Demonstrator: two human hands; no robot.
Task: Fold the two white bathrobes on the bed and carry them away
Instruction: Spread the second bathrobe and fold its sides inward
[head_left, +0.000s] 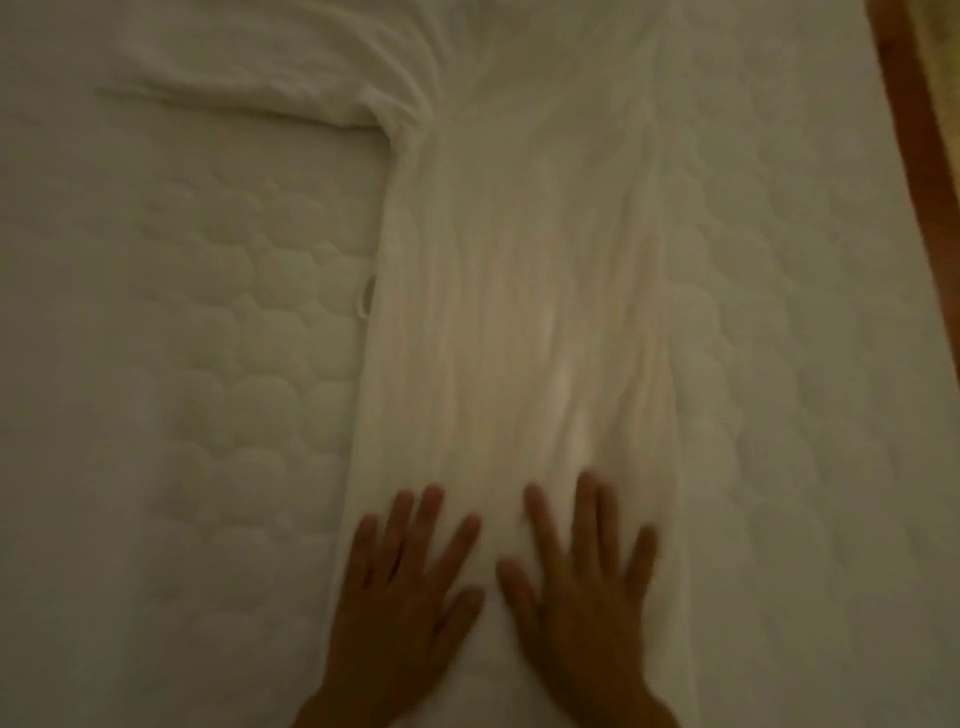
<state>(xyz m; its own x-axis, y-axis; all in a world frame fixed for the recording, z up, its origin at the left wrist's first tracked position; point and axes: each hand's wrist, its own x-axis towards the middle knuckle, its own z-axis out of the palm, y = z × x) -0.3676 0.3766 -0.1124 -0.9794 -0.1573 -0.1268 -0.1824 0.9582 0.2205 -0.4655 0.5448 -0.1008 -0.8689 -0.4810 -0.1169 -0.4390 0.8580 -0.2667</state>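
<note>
Both hands lie flat with fingers spread, holding nothing: the left hand (400, 603) and the right hand (582, 597) press palm-down, side by side, on the near end of a white bathrobe (519, 312). Their thumbs point toward each other with a narrow strip of cloth between them and do not touch.

Filling nearly the whole view, the bed (182, 364) shows a pale quilted surface stitched in rounded, scale-like shapes on both sides of the garment. The bathrobe runs lengthwise down the middle of the bed as a long, narrow band, from the far edge of the picture to the near edge under the hands. Long creases run along its length. Its left border is a straight edge, while its right border is softer and hard to separate from the quilting in the dim, blurred picture.

At the far left, a sleeve (260, 73) reaches out sideways from the body of the robe and lies flat on the bed, with bunched folds where it joins.

Along the upper right corner a brown wooden strip (914, 130) borders the bed at a slant.

Smallest, a thin loop (366, 296) of cloth sticks out from the robe's left edge, about halfway along it, resting on the quilting.
</note>
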